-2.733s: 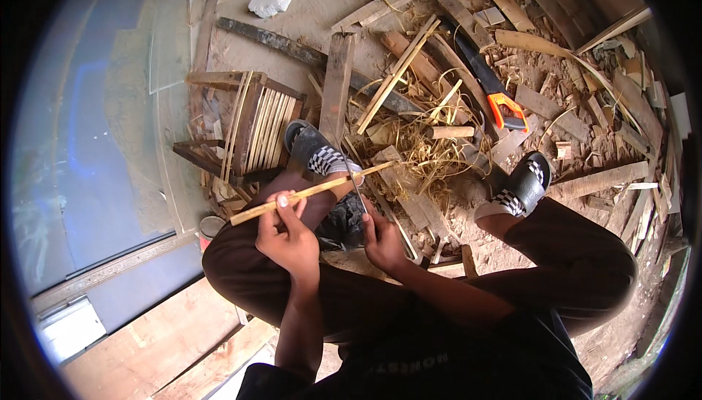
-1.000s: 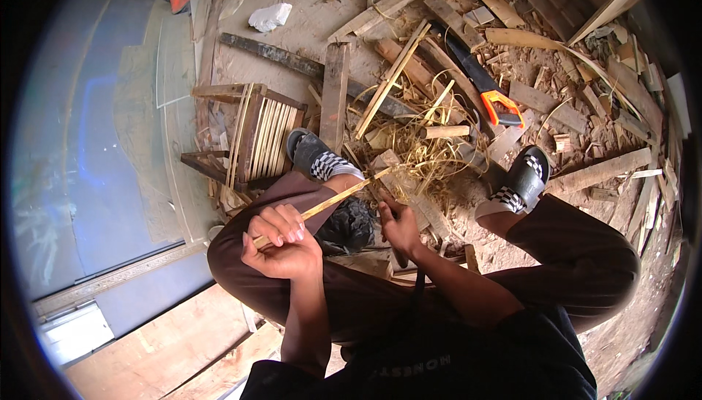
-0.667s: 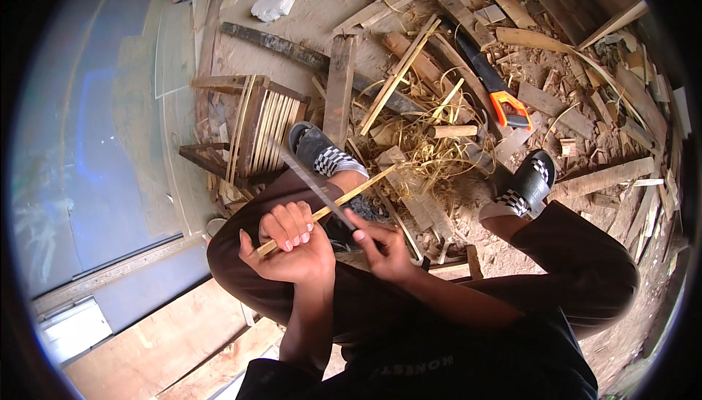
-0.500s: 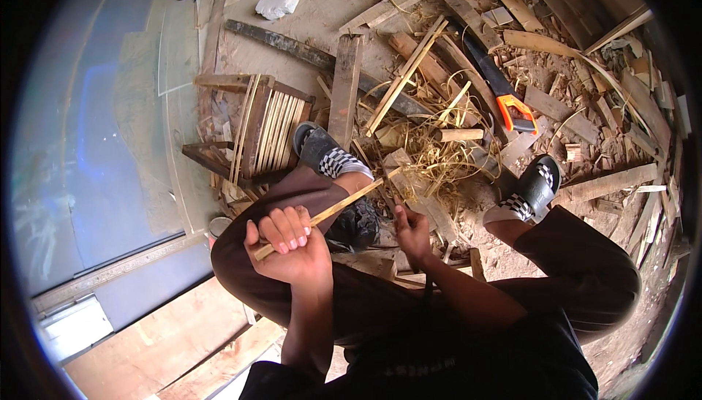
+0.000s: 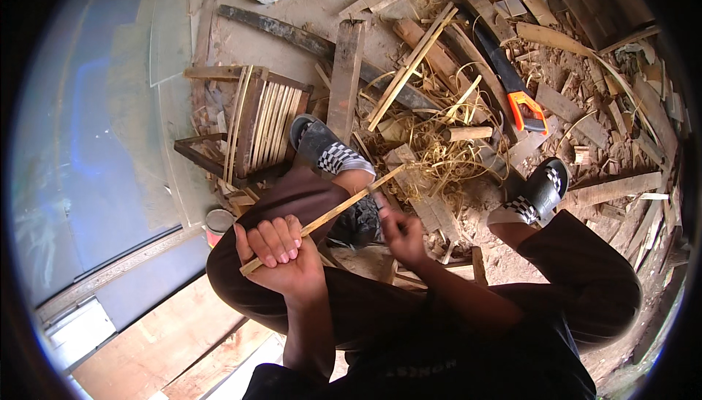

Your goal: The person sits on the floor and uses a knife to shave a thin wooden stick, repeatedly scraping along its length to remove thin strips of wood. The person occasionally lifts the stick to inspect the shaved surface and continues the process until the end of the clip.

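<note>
Fingers (image 5: 274, 243) of the left hand (image 5: 281, 265) wrapped tight round the low end of a thin bamboo strip (image 5: 344, 206) at lower centre, right hand (image 5: 398, 235) curled at mid-strip, whatever it grips blurred, having slid back down from the tip reached half a second ago; probably a shaving stroke starting again. Beyond, checkered slippers (image 5: 333, 153) on a dirt floor (image 5: 314, 1) strewn with shavings, slatted frame (image 5: 252, 126) centre left, orange-handled saw (image 5: 512, 82) upper right.

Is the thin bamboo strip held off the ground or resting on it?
Held up. The left hand grips the bamboo strip near its lower end; it slants across the knee, above the shavings.
</note>
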The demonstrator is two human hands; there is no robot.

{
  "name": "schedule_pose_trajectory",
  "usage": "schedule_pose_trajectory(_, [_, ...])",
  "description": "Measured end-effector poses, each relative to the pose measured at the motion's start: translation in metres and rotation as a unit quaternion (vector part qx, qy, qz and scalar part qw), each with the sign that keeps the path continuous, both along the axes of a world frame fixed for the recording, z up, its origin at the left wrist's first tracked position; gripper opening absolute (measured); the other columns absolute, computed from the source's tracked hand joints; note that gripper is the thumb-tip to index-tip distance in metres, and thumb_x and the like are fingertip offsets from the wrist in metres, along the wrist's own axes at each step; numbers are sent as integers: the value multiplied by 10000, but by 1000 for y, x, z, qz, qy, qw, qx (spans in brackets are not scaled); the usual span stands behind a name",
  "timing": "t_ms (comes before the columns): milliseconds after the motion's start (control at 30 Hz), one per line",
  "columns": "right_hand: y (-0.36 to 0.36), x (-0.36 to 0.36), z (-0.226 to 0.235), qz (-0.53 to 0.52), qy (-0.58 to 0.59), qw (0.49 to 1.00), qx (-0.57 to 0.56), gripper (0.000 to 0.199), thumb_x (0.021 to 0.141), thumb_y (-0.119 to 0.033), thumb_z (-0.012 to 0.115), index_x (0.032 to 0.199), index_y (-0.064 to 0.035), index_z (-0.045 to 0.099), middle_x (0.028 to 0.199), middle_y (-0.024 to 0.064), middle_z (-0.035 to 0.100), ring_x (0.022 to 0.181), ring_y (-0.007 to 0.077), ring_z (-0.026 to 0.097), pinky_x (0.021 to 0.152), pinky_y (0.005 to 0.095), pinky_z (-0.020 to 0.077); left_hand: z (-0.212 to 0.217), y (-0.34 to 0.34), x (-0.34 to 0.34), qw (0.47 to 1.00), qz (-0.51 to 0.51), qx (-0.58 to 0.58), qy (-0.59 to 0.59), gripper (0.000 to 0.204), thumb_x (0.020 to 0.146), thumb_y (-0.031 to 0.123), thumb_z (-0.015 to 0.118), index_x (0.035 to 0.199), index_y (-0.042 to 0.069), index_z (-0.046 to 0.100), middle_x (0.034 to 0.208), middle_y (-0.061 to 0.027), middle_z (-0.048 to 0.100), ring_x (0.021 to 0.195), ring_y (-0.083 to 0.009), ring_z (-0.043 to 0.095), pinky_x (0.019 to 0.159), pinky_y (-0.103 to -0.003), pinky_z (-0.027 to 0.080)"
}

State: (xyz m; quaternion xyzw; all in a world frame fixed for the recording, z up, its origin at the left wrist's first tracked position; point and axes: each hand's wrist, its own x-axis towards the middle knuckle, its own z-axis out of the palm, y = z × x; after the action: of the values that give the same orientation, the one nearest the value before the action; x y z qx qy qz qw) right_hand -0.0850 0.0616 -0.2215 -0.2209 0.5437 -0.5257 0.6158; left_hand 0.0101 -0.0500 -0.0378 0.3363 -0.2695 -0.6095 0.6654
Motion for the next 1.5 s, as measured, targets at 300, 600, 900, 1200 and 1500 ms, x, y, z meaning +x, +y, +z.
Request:
schedule_pose_trajectory(300, [9, -3, -18, -6, 10, 999, 36, 228, 1037, -184, 577, 1049, 33, 645, 813, 36, 548, 753, 68, 494, 804, 285, 491, -5, -3, 16, 1000, 13, 6, 5, 608, 1098, 261, 279, 498, 172, 327, 452, 4, 314, 410, -114, 255, 499, -268, 278])
schedule_pose_trajectory(600, [17, 1, -16, -21, 34, 999, -8, 322, 1014, -153, 604, 1289, 8, 647, 1104, 216, 733, 860, 122, 673, 806, 292, 522, -4, -1, 12, 1000, 12, 12, -5, 604, 1097, 253, 283, 500, 171, 328, 456, 1, 314, 417, -116, 259, 502, -271, 281])
schedule_pose_trajectory(900, [9, 8, 17, -14, 47, 996, -77, 359, 1031, -216, 587, 1304, 12, 640, 803, 48, 671, 698, 84, 545, 632, 329, 479, -3, 2, 13, 1000, 5, 3, 2, 602, 1088, 235, 283, 489, 177, 305, 454, 0, 318, 419, -119, 266, 498, -272, 283])
schedule_pose_trajectory(1200, [32, 11, -73, -74, 101, 989, 76, 345, 1039, -265, 556, 1248, -22, 682, 687, 144, 629, 624, 127, 532, 610, 333, 464, 1, 0, 0, 1000, -10, -11, 8, 601, 1088, 238, 280, 491, 180, 307, 452, 0, 318, 416, -121, 268, 497, -274, 286])
schedule_pose_trajectory(1500, [45, -8, -72, -24, 179, 972, 151, 406, 1043, -286, 524, 1371, -61, 604, 649, 156, 603, 584, 133, 550, 605, 325, 475, -1, -4, 7, 1000, -8, -11, 19, 599, 1088, 244, 277, 494, 177, 314, 458, -2, 319, 420, -123, 273, 501, -275, 295])
